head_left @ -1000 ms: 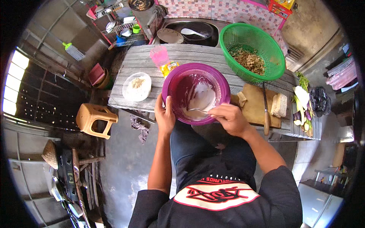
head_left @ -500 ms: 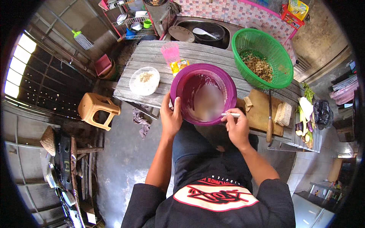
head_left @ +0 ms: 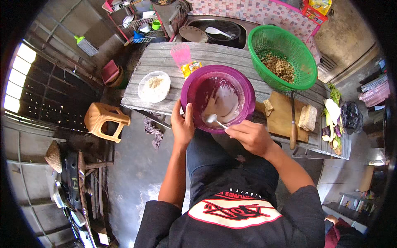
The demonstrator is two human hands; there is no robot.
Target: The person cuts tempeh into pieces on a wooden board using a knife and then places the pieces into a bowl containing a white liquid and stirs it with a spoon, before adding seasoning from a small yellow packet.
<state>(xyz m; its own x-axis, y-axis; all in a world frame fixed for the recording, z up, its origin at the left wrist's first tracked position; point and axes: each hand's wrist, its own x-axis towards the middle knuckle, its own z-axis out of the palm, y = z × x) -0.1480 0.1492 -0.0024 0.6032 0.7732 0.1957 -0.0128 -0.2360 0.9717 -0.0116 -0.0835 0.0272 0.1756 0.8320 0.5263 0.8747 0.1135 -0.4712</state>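
My left hand grips the near left rim of a purple bowl, thumb raised along its outside. Pale, wet batter coats the bottom and part of the wall inside. Between the closed fingers of my right hand is the handle of a spoon, whose whitish head rests low inside the bowl near its front wall. The bowl is tipped toward me at the table's front edge. Left of it stands a white container with pale powder, and behind it lie a yellow packet and a pink plastic basket.
A green colander with brown crumbly food stands at the right. Near it are a cutting board, a knife, a pale block and vegetables. A sink lies behind; a tan stool stands left.
My right hand has swung the spoon leftward, bringing its head into view at the near wall. The batter has shifted inside the bowl. Part of another person now shows at lower right.
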